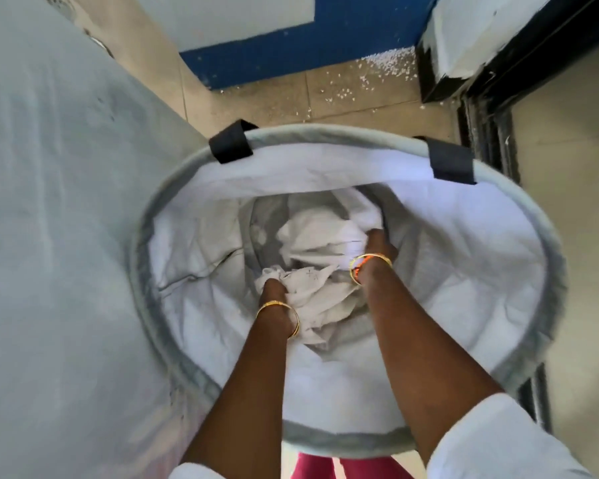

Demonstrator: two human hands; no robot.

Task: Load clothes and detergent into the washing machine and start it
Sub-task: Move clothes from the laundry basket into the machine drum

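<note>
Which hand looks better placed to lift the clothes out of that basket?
Probably the right hand: it grips the bigger white bundle mid-basket. The left hand holds only a smaller crumpled piece nearer the person.

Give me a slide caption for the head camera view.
Both hands, left hand and right hand, grip white clothes inside a laundry hamper.

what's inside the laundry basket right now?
White clothes bunched at the bottom of the laundry basket; left hand and right hand both grip them. Anything beneath the pile is covered.
</note>
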